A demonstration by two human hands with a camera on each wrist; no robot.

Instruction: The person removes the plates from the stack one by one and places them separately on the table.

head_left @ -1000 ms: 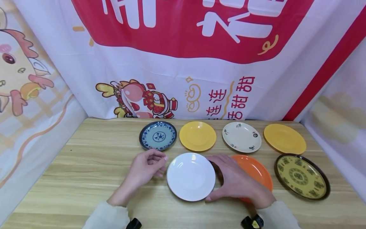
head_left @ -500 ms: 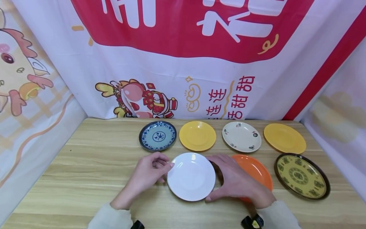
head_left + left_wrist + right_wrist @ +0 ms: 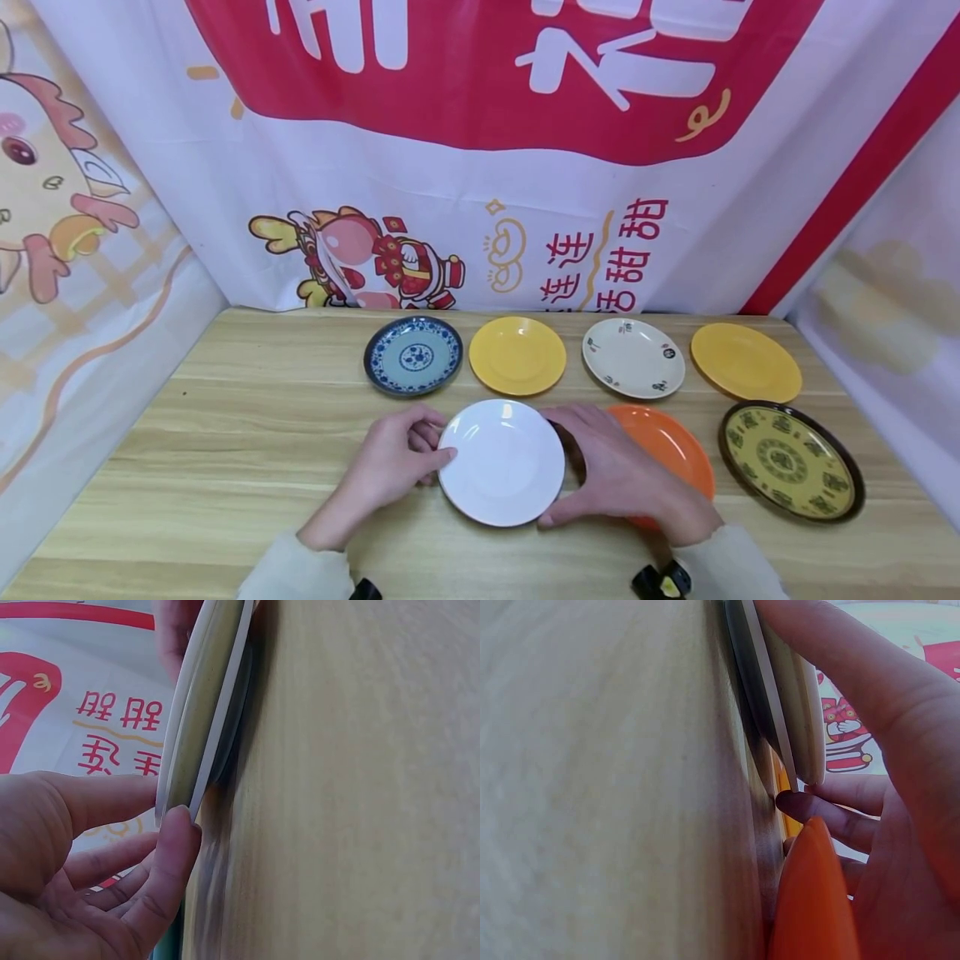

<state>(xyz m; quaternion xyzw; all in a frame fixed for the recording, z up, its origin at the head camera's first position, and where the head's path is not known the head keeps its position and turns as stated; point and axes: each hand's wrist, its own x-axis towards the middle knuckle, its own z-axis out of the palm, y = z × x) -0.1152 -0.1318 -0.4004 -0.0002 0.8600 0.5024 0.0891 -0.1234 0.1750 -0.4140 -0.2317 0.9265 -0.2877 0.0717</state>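
Note:
Near the front middle of the table, a glossy white plate (image 3: 501, 467) lies on top of another plate; the wrist views show their two pale rims stacked with a gap between. My left hand (image 3: 397, 458) pinches the upper white plate at its left edge, thumb on top. In the left wrist view a finger (image 3: 176, 844) sits under that upper rim, beside the lower plate (image 3: 219, 712). Curved around the stack's right side, my right hand (image 3: 611, 467) grips it with thumb at the near edge and fingers at the far edge. Its wrist partly covers an orange plate (image 3: 667, 442).
Along the back stand a blue patterned plate (image 3: 415, 356), a yellow plate (image 3: 517, 356), a white plate with small dark motifs (image 3: 633, 358) and another yellow plate (image 3: 746, 362). A dark-rimmed olive plate (image 3: 791, 462) lies at right. Printed cloth (image 3: 480, 225) walls the table (image 3: 187, 467).
My left hand has come right and slightly nearer to me, from beside the white plate to its left rim, where the thumb now lies. The right hand has kept its place.

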